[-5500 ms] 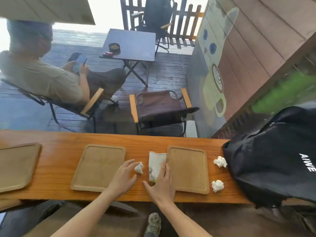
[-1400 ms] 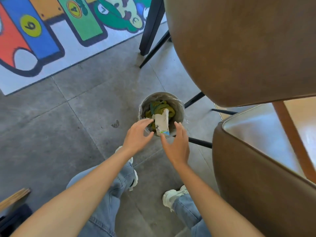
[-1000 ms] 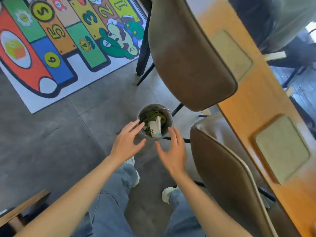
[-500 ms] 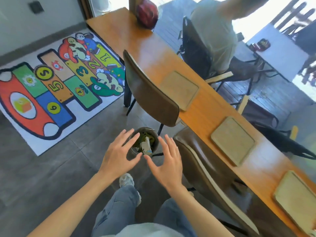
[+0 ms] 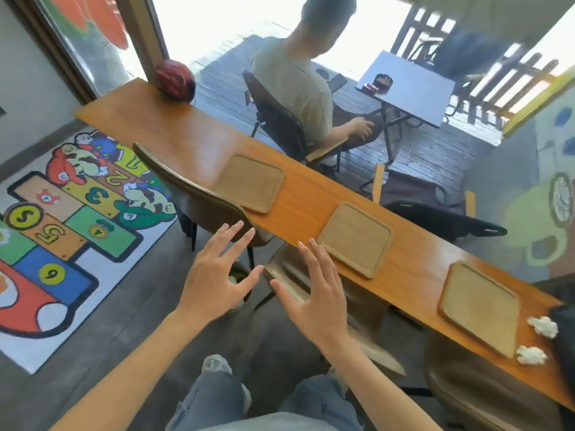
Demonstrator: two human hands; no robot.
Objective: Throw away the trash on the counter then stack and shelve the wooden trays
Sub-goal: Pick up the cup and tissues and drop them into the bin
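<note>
Three wooden trays lie apart along the long wooden counter [image 5: 305, 197]: one far [image 5: 252, 183], one in the middle [image 5: 356, 239], one near the right [image 5: 480, 306]. Two crumpled white paper balls, one [image 5: 543, 325] above the other [image 5: 531, 354], sit on the counter just right of the nearest tray. My left hand [image 5: 217, 275] and my right hand [image 5: 314, 293] hover in the air in front of the counter, both empty with fingers spread. The small trash bin [image 5: 238, 273] on the floor is mostly hidden behind my left hand.
Brown chairs [image 5: 199, 194] stand tucked along my side of the counter. A red helmet [image 5: 175, 78] rests at its far end and a black bag [image 5: 564, 334] at the right edge. A seated person [image 5: 298, 85] is beyond the window. A colourful mat [image 5: 62, 225] covers the floor at left.
Both hands dropped the paper wrapper and tissue into the bin, then drew back empty. My view swung up from the floor to the counter and trays.
</note>
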